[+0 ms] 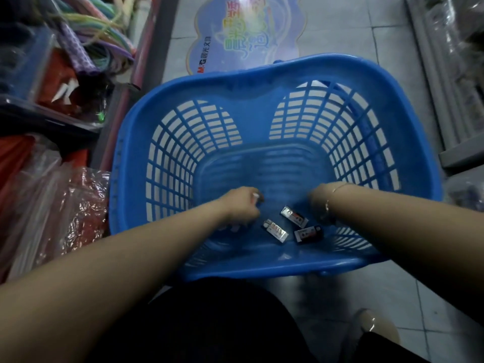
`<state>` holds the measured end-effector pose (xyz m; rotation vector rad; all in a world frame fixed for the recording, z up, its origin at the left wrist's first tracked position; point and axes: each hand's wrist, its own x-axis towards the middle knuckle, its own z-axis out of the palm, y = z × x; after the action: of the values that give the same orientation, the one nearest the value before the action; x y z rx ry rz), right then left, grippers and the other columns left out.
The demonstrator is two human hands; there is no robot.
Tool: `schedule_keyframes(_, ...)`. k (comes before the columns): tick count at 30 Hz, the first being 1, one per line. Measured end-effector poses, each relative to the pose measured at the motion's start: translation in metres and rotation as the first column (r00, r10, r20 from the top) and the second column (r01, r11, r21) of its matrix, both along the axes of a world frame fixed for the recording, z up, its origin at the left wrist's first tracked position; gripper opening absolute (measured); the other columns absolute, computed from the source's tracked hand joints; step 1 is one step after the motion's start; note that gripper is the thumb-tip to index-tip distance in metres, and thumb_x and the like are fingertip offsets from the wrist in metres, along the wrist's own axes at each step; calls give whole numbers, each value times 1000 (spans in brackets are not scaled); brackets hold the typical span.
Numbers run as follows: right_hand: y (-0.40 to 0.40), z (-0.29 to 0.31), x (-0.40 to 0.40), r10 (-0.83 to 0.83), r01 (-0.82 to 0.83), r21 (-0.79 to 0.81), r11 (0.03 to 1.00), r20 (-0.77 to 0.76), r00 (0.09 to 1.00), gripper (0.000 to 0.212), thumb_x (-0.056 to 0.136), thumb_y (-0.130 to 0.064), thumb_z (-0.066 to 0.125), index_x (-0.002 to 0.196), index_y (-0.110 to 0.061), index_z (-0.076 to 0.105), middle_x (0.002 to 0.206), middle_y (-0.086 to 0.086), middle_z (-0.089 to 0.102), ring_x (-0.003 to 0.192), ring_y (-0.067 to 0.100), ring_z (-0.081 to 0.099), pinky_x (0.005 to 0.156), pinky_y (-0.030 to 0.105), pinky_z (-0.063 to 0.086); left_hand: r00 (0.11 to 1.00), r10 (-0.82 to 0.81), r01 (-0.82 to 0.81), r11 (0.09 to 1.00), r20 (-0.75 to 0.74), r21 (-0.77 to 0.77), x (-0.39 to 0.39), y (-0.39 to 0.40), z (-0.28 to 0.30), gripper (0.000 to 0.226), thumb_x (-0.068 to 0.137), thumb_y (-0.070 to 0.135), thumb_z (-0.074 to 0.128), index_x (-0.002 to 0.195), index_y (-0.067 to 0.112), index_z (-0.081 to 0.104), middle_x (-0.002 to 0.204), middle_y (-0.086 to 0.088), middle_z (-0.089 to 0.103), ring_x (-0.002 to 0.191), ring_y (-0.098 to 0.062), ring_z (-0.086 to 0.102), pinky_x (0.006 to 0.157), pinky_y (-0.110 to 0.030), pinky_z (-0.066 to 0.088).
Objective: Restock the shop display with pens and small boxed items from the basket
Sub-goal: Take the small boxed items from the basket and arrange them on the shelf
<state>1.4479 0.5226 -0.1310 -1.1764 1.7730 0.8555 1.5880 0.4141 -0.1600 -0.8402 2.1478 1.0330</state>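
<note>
In the head view the blue basket (275, 74) looks almost emptied, only three small boxes (275, 230) remaining on its bottom between the hands, the left hand (242, 205) curled on something small and white, the right hand (320, 205) too blurred to judge.

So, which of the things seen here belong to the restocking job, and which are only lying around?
Belong to the job:
- blue basket
- three small boxed items on its bottom
- left hand, curled round something small and white
- right hand, reaching in, fingers hidden

Lying about:
- floor sticker
- coloured hoops
- plastic-wrapped goods
- grey shelf
</note>
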Motion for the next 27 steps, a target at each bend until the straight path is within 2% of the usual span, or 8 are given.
schedule_keyframes(2,5,-7,4,29,-29,26,999,-13,999,45,90,-24,60,133,-16,49,136,4,51,124,24,49,101,35,42,898,-440,420,845,14,-331,0,10,-12,39,89,22,49,127,27,48,110,-7,65,103,-32,60,71,-30,39)
schedule_keyframes(4,5,-13,7,25,-25,1,1000,37,999,49,87,-23,64,133,-15,48,136,6,52,125,24,49,98,32,41,729,-681,627,619,75,-473,-2,20,-24,36,93,31,45,128,26,41,111,-9,66,97,-32,63,64,-31,35)
schedule_keyframes(7,6,-30,11,23,-20,-48,999,71,997,46,88,-22,63,132,-16,50,134,7,54,122,24,53,97,34,45,576,-799,756,441,173,-485,-7,30,-43,46,97,32,41,140,23,28,116,-8,65,101,-32,64,66,-32,36)
schedule_keyframes(10,8,-43,16,-22,31,-116,993,74,997,50,88,-29,63,134,-21,47,140,3,49,128,23,47,103,39,41,521,-841,771,389,146,-505,-10,32,-49,41,98,29,43,137,21,36,120,-8,64,106,-30,62,74,-33,42)
schedule_keyframes(14,6,-51,18,-207,226,-222,949,104,973,58,83,-38,68,133,-17,45,135,7,51,123,25,51,94,33,43,614,-785,718,512,83,-471,-5,25,-47,39,97,36,47,131,19,43,129,-11,55,111,-34,57,75,-32,40)
schedule_keyframes(19,-1,-54,18,-180,189,-239,952,62,982,48,86,-31,64,131,-22,50,135,2,53,122,23,53,95,32,44,810,-579,569,733,98,-374,6,14,-42,34,90,40,56,115,17,52,119,-12,57,106,-32,58,77,-32,43)
schedule_keyframes(24,-13,-40,-3,-311,344,-277,897,157,937,45,75,-38,74,112,-17,59,115,9,62,104,27,61,81,28,50,999,-45,47,987,14,-156,5,-17,-14,21,85,31,56,71,16,51,69,-2,63,62,-19,59,59,-23,39)
schedule_keyframes(27,-21,-27,-20,-473,548,-311,776,288,833,27,79,-27,68,97,-13,53,86,12,59,74,27,59,63,29,46,937,342,-327,931,-72,163,4,-26,14,21,89,18,48,68,16,50,71,-11,69,44,-16,59,43,-18,41)
